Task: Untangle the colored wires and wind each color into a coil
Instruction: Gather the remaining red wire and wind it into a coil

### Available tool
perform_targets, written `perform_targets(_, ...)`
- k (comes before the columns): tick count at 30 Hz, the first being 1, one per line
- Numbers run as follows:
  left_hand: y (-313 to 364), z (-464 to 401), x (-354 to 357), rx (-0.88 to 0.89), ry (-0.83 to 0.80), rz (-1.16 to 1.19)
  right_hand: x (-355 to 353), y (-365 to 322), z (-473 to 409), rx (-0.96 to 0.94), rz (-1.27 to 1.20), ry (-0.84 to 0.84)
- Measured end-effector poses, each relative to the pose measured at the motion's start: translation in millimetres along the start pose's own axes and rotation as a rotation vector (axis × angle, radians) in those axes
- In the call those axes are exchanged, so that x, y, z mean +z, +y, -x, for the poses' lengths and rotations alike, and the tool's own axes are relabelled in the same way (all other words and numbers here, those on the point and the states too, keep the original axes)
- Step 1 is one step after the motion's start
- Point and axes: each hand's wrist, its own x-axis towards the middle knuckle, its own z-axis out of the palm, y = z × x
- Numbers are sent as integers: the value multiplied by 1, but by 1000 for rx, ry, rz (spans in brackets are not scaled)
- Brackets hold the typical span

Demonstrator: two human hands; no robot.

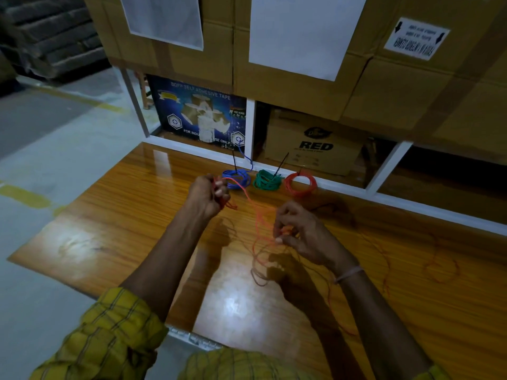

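Note:
My left hand point(208, 196) grips a small bundle of red wire loops above the wooden table point(115, 215). From it a loose red wire point(256, 215) runs down and right to my right hand point(300, 233), which pinches the strand between its fingertips. More of that red wire lies in slack loops point(439, 266) on the table to the right. At the table's far edge sit three wound coils side by side: a blue coil point(236, 178), a green coil point(267, 180) and a red coil point(300, 182), the blue and green each with a black tie sticking up.
Cardboard boxes point(301, 86) fill a white-framed shelf point(389, 168) right behind the table's far edge. A blue tape carton point(197, 111) and a box marked RED point(315, 145) stand in the lower bays. Grey floor with yellow lines point(27, 196) lies to the left.

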Motion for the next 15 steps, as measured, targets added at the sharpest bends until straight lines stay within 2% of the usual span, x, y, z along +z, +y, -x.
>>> perform_targets(3, 16, -6, -10, 65, 33, 50, -3, 12, 15, -1, 107, -209)
perform_targets(7, 17, -5, -6, 135, 17, 64, -2, 20, 15, 160, 236, -345)
perform_targets(10, 2, -4, 0, 131, -32, 27, 1, 18, 5, 164, 283, -369)
perform_targets(15, -8, 23, 16, 129, -144, -300, -6, 15, -1, 343, 167, -316)
